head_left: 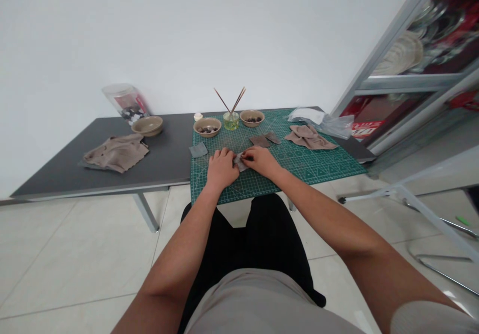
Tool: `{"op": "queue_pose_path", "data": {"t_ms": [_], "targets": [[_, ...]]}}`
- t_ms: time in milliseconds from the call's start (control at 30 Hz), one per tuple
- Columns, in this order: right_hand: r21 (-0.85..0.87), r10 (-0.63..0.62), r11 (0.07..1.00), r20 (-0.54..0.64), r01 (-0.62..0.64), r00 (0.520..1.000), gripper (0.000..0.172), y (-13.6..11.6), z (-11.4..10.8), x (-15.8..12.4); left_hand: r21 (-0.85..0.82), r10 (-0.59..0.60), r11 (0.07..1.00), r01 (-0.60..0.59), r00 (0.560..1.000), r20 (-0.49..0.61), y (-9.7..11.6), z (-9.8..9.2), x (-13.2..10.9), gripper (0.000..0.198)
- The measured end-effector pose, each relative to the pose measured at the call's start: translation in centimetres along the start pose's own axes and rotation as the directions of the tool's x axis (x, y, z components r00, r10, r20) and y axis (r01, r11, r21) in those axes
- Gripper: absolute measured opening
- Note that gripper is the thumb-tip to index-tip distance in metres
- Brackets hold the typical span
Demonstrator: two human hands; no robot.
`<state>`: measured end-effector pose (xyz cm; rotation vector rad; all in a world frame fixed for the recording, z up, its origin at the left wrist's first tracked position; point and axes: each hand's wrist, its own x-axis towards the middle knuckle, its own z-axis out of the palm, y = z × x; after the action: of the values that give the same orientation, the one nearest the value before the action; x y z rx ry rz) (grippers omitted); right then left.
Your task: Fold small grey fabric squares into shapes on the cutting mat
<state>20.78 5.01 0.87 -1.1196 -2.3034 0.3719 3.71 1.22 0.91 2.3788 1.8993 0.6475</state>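
Both hands meet on a green cutting mat [299, 167] at the table's near edge. My left hand [221, 168] and my right hand [262, 160] both pinch a small grey fabric piece [239, 161] held between them, fingers closed on it. Two dark fabric scraps [264, 140] lie just beyond the hands. A grey square scrap [198, 149] rests at the mat's left edge.
At the back stand two tan bowls [207, 126] [252, 117] of dark small pieces, a green glass jar with sticks [231, 120], a small white cap [198, 116]. Beige cloth [310, 137] and a plastic bag [322, 119] lie right; another cloth [117, 152], bowl [147, 125], clear jar [125, 102] left. Metal rack [411, 65] at right.
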Motion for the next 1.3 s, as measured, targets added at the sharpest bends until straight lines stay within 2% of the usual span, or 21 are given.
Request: {"op": "queue_pose_path", "data": {"t_ms": [133,333,500,667,800,900,1067,1200,1300], "targets": [[0.029,-0.041,0.999,0.018,0.04,0.999,0.007,0.3,0.0,-0.3,-0.025,-0.011,1.0,0.011,1.0,0.003,0.0,0.0,0.0,0.018],[-0.019,-0.017,1.0,-0.017,0.016,1.0,0.009,0.7,-0.1,-0.5,-0.004,-0.004,1.0,0.004,1.0,-0.01,0.0,0.0,-0.1,0.019],[0.005,-0.061,0.998,0.027,0.061,0.998,0.005,1.0,-0.1,-0.7,0.002,-0.01,1.0,0.01,1.0,-0.008,0.1,0.0,-0.2,0.018],[-0.007,0.008,1.0,-0.062,-0.009,0.998,0.01,0.7,0.3,-0.2,0.001,-0.013,1.0,0.013,1.0,-0.004,0.1,-0.1,-0.2,0.02],[0.192,0.068,0.981,-0.195,-0.03,0.978,0.023,0.5,0.3,-0.4,-0.003,0.012,1.0,-0.012,1.0,-0.02,0.0,-0.2,-0.2,0.024],[0.367,0.127,0.93,-0.258,-0.025,0.958,0.019,0.9,0.0,-0.5,0.001,0.017,1.0,-0.017,0.999,-0.027,0.0,-0.3,-0.2,0.025],[0.56,0.268,0.821,-0.2,-0.114,0.942,0.019,1.4,0.0,-0.4,0.007,0.013,1.0,-0.013,1.0,-0.01,0.1,-0.4,-0.1,0.025],[0.621,0.293,0.774,-0.175,-0.126,0.94,0.027,1.9,0.4,-0.2,0.029,0.016,0.999,-0.015,1.0,-0.012,0.1,-0.4,-0.1,0.024],[0.711,0.31,0.696,-0.173,-0.099,0.935,0.03,2.3,0.7,-0.1,0.044,0.016,0.999,-0.015,1.0,-0.01,0.1,-0.4,-0.1,0.025]]}}
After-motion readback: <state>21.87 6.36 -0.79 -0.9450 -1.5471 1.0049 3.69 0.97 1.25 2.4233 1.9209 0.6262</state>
